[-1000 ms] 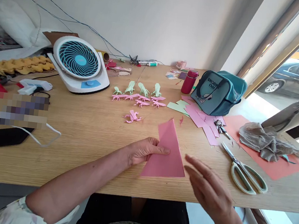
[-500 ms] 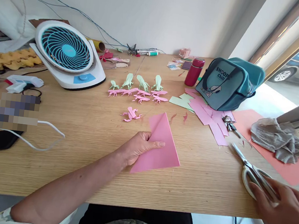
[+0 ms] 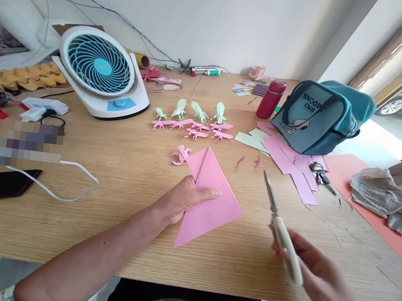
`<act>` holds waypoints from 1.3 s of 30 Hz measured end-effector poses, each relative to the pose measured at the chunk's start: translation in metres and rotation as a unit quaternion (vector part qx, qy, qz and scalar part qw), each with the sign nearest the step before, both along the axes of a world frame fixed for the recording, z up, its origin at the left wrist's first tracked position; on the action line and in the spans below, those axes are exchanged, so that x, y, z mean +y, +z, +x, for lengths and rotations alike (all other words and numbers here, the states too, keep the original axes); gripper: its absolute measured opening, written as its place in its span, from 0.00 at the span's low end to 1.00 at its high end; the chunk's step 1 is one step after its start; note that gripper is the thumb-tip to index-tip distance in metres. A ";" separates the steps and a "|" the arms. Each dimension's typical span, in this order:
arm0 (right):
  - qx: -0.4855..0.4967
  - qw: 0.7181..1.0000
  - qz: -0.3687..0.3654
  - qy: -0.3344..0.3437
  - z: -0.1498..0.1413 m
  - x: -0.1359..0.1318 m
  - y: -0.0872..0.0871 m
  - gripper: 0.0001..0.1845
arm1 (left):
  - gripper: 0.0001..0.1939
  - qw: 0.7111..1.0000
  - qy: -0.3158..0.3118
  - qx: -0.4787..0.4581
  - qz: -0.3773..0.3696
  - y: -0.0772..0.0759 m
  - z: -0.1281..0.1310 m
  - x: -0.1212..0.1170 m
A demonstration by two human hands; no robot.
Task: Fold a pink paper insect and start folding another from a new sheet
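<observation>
Folded pink paper [image 3: 211, 210] is pinched in my left hand [image 3: 188, 197], the thumb lying across its front and the fingers hidden behind. It has a pointed top and a slanting crease near its left edge. My right hand [image 3: 304, 261] grips a pair of scissors [image 3: 277, 213] with pale handles, held up over the table to the right of the paper. The blades look closed and point up and away from me. A pink folded-paper figure [image 3: 181, 155] lies just behind the paper, partly covered by it.
Several green paper figures [image 3: 200, 113] and pink paper figures [image 3: 197, 134] stand in rows farther back. A fan [image 3: 101, 67] is at the left. Toward the right are a red flask [image 3: 271, 99], a teal bag [image 3: 311, 117], pink paper strips [image 3: 279, 153], keys [image 3: 319, 172] and a grey cloth [image 3: 389, 198].
My right hand has lifted the scissors off the table and brought them left, toward the paper. My left hand has tilted the pink paper slightly. The view has shifted a little.
</observation>
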State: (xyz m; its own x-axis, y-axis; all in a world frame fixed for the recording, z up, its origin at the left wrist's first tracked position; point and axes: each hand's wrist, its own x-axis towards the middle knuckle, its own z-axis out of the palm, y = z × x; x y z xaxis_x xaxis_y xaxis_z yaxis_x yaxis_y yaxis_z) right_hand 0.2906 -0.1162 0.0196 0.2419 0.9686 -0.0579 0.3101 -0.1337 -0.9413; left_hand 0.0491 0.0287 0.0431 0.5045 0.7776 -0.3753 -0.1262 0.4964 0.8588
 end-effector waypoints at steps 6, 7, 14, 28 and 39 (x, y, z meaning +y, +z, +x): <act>0.220 0.976 0.008 0.006 -0.057 0.043 0.008 0.21 | 0.18 0.998 -0.035 -0.016 0.041 0.006 -0.001 -0.006; 0.227 0.974 0.016 -0.007 -0.063 0.047 0.009 0.21 | 0.18 0.998 -0.038 -0.015 0.048 0.007 -0.002 -0.007; 0.268 0.961 0.045 -0.057 -0.082 0.052 0.011 0.20 | 0.14 0.998 -0.030 -0.050 0.032 0.010 -0.005 -0.009; 0.279 0.958 0.035 -0.048 -0.080 0.059 0.001 0.21 | 0.14 1.000 0.005 0.000 0.030 0.011 -0.016 0.002; 0.250 0.954 -0.039 0.160 -0.076 0.044 -0.004 0.27 | 0.20 0.993 0.111 -0.007 0.029 0.016 -0.030 0.021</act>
State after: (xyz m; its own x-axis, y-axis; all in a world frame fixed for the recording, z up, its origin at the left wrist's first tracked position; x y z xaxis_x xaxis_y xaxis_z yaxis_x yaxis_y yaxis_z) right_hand 0.2141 -0.0725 0.0156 -0.1415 0.9763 -0.1641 -0.1388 -0.1837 -0.9731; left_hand 0.0188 0.0501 0.0587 0.3228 0.8902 -0.3215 -0.2393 0.4054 0.8823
